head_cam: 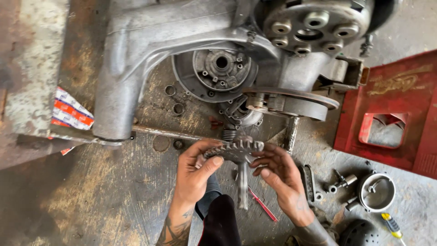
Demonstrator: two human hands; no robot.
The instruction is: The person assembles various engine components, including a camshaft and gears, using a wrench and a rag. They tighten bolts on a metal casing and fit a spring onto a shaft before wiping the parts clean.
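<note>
My left hand (196,169) and my right hand (283,174) both grip a greasy toothed gear (234,151) on a steel shaft (243,184) that hangs down between them. The left thumb presses on the gear's left edge, and the right fingers curl around its right side. Just above the hands stands a large grey engine casing (150,54) with an open round cavity (216,73) and a coil spring (229,134) below it.
A red plastic crate (396,109) lies at the right. Loose parts, a round metal housing (375,191), a yellow-handled screwdriver (393,226) and a red-handled tool (262,203) lie on the dirty concrete floor. Washers (175,100) and a printed box (70,111) sit at left.
</note>
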